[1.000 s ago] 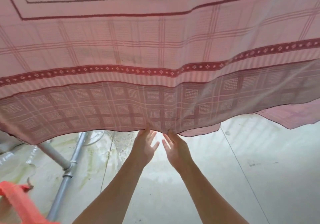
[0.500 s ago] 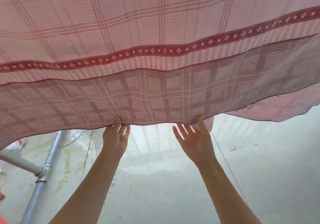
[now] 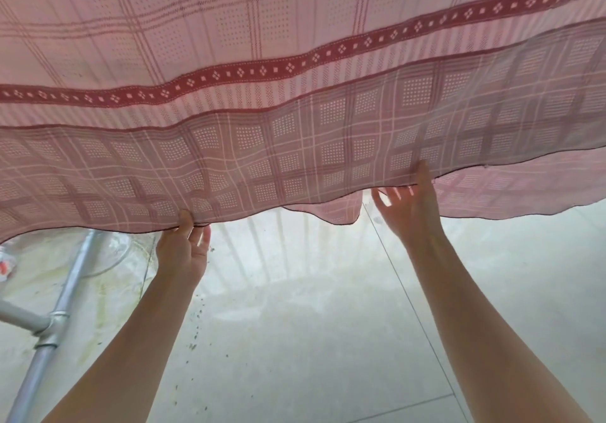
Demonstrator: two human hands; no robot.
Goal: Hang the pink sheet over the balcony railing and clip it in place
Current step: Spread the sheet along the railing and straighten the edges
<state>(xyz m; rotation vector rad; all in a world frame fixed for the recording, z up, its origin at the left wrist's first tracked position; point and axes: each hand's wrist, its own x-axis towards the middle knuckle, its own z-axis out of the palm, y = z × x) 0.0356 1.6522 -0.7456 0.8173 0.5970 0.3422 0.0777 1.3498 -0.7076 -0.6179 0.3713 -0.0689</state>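
The pink sheet (image 3: 295,78) with dark red checks and a diamond band fills the upper half of the view, hanging in two layers. Its lower hem waves across the middle. My left hand (image 3: 183,252) pinches the hem left of centre, thumb on the front of the cloth. My right hand (image 3: 410,206) is at the hem right of centre, thumb on the front layer and fingers spread behind it; how firmly it holds is unclear. What the sheet hangs from is hidden behind the cloth. No clips are in view.
A grey metal pipe (image 3: 49,331) with a tee joint runs up the lower left. A small orange-and-white object (image 3: 6,267) lies at the left edge. Below is a pale concrete floor (image 3: 311,340) with seam lines and dark specks.
Both hands have slid apart along the hem, left hand going left, right hand going right. The view has tilted upward, so the orange item at lower left has mostly left the frame.
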